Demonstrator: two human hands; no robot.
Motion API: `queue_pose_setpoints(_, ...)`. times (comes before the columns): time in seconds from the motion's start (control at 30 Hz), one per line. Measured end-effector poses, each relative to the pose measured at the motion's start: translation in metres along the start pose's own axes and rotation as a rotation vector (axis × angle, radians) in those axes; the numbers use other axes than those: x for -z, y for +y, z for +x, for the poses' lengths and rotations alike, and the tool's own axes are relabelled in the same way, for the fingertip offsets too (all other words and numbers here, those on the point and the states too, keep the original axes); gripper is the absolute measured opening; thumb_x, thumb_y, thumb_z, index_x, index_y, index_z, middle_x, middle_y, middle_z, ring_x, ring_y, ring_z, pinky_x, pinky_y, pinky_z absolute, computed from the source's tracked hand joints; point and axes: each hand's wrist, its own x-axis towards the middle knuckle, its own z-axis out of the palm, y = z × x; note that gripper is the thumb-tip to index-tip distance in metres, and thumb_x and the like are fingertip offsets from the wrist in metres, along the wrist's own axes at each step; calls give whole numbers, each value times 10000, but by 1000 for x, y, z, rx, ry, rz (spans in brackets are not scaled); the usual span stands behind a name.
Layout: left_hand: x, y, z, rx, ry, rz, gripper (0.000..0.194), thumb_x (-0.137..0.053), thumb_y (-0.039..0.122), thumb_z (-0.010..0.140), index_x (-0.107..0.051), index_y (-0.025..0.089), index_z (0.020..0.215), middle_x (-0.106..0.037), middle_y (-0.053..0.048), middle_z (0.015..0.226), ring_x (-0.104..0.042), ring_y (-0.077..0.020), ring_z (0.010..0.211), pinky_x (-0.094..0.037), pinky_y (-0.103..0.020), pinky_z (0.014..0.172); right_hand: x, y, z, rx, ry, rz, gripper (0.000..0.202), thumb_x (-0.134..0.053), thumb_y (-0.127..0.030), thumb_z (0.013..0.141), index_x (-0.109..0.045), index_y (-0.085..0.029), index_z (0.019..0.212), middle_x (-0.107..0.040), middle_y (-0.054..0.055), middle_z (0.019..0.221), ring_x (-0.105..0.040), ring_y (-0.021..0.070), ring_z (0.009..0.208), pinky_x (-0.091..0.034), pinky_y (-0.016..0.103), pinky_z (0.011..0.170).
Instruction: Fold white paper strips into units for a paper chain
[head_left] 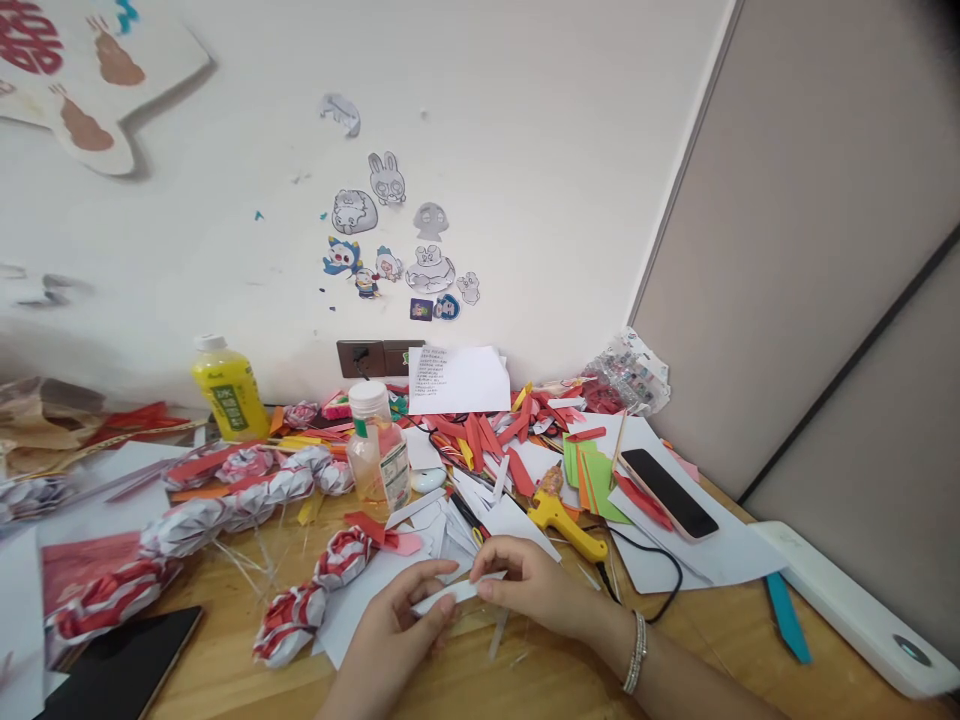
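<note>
2 bare hands come close together above the wooden table (739,640), and between them is 1 narrow white paper strip (457,593). The left hand (405,620) holds the left part of this strip: its thumb lies against the paper, while its index finger is curved behind, with a gap from the thumb tip. Other fingers of this hand are mostly hidden, so I cannot tell how they are bent. The right hand (525,583) grips the strip near its right end; thumb and index finger are almost closed on the paper, and the remaining fingers are curled. Around the right wrist is 1 silvery bracelet (637,650).

Just beyond the right hand lies 1 yellow glue gun (566,525), with its black cable (675,560) bending to the right. To the left of the left hand are 2 red-and-white folded paper bundles (289,622), lying near each other. Farther back, 1 clear plastic bottle (367,470) with white lid stands upright, and 1 smartphone (671,492) lies on white paper at right.
</note>
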Motion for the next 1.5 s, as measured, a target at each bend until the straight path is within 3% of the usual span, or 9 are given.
queue_pose_setpoints(0.13,0,3,0,-22,100,60,409,-703,361,556,-566,189,901,-624,46,605,-489,-93,374,-358,-204,382,-3,4,1,2,-7,16,176,-600,-166,715,-583,-161,891,-535,-14,767,-495,117,719,-379,213,653)
queue_pose_setpoints(0.23,-1,8,-1,-10,177,133,377,-713,388,512,-580,180,797,-584,68,449,-477,-105,335,-331,-201,361,-5,8,1,-12,-10,-28,166,-596,-174,717,-598,-156,882,-515,-28,693,-472,103,646,-362,199,588)
queue_pose_setpoints(0.33,0,11,-1,-15,160,151,304,-693,432,513,-590,175,639,-498,84,306,-457,-114,332,-331,-203,380,-6,11,1,-7,-3,-110,130,-605,-188,708,-620,-144,829,-526,-24,690,-461,98,622,-351,191,558)
queue_pose_setpoints(0.5,3,9,-2,-56,147,151,319,-635,467,592,-537,188,472,-544,54,370,-472,-115,396,-360,-206,431,-5,11,2,-42,-5,-199,71,-580,-192,715,-607,-126,709,-489,-49,564,-428,79,531,-309,168,474)
queue_pose_setpoints(0.73,2,12,-5,-111,113,141,340,-586,474,663,-559,194,474,-544,48,420,-483,-129,456,-381,-210,488,-7,11,1,-106,-36,-121,56,-560,-179,717,-584,-131,732,-527,-45,545,-473,79,486,-345,161,454)
queue_pose_setpoints(1.0,2,12,-6,-126,104,72,392,-555,520,677,-569,188,469,-550,36,447,-491,-141,494,-380,-214,513,-7,16,0,-121,-77,-193,106,-536,-212,752,-544,-139,677,-490,-58,490,-441,66,426,-303,146,399)
queue_pose_setpoints(1.3,3,9,-3,-163,128,92,396,-548,540,674,-550,195,480,-525,45,434,-485,-140,483,-382,-219,515,-9,7,-2,95,-75,-399,290,-501,-249,795,-512,-133,530,-393,-64,479,-360,66,473,-256,181,453)
queue_pose_setpoints(1.5,3,8,-3,-130,116,137,366,-581,531,645,-545,200,493,-539,47,422,-493,-143,470,-386,-222,508,-12,13,-2,92,-53,-369,302,-485,-264,808,-477,-144,531,-394,-62,481,-360,67,467,-253,178,446)
